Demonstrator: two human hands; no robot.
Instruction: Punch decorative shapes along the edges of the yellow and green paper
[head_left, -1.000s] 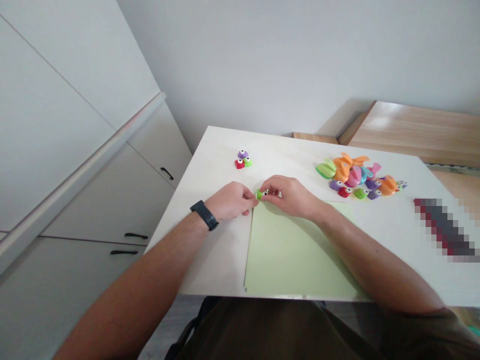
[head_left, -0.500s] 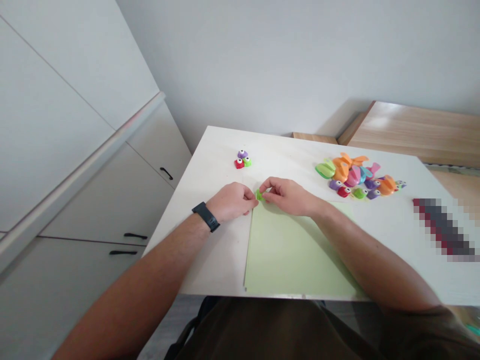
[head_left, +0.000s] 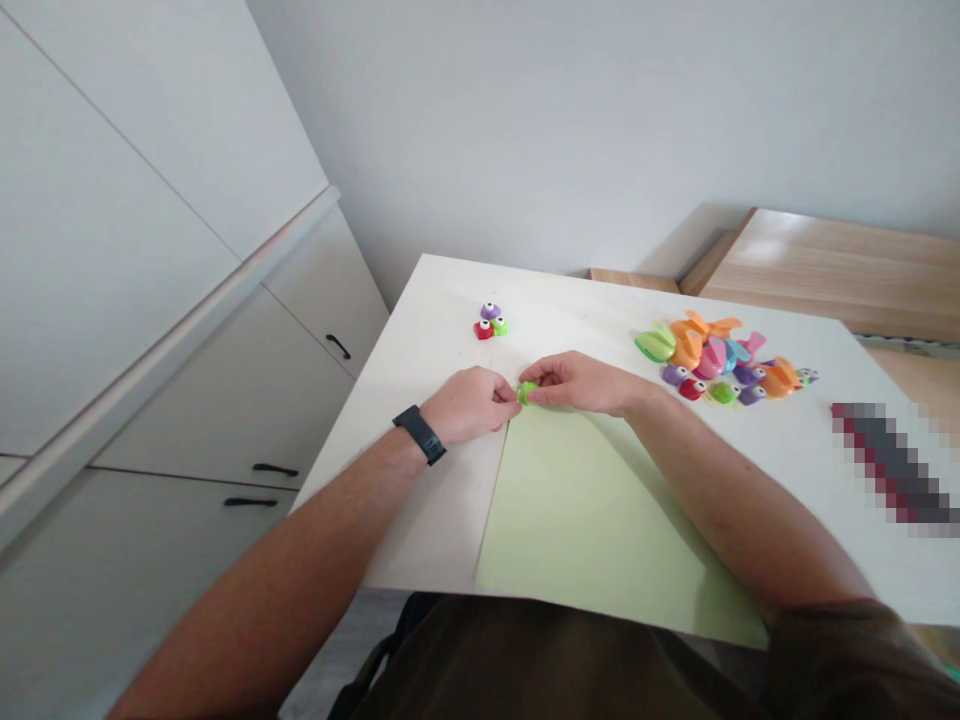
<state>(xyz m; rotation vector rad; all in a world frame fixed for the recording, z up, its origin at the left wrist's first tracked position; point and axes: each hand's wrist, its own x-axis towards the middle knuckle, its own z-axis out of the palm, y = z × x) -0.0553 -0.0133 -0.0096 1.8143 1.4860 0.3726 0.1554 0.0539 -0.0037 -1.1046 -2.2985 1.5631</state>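
Sheets of light green paper (head_left: 577, 510) lie on the white table (head_left: 420, 540) in front of me. At their far left corner is a small bright green craft punch (head_left: 528, 393). My right hand (head_left: 581, 384) has its thumb and fingers closed round this punch from the right. From the left, my left hand (head_left: 476, 402) pinches at the paper's corner, close against the punch. Its fingertips partly hide the corner. A dark band (head_left: 420, 434) is on my left wrist.
Three small punches, purple, red (head_left: 484, 330) and green, stand together at the far left. Several coloured punches (head_left: 712, 358) crowd the right side. A pixelated dark object (head_left: 892, 465) lies further right. White cabinets (head_left: 187, 400) stand left, and a wooden surface (head_left: 840, 265) is behind right.
The paper has turned and slid towards me, its near edge now over the table edge. The green punch in my right hand shows more fully at the corner.
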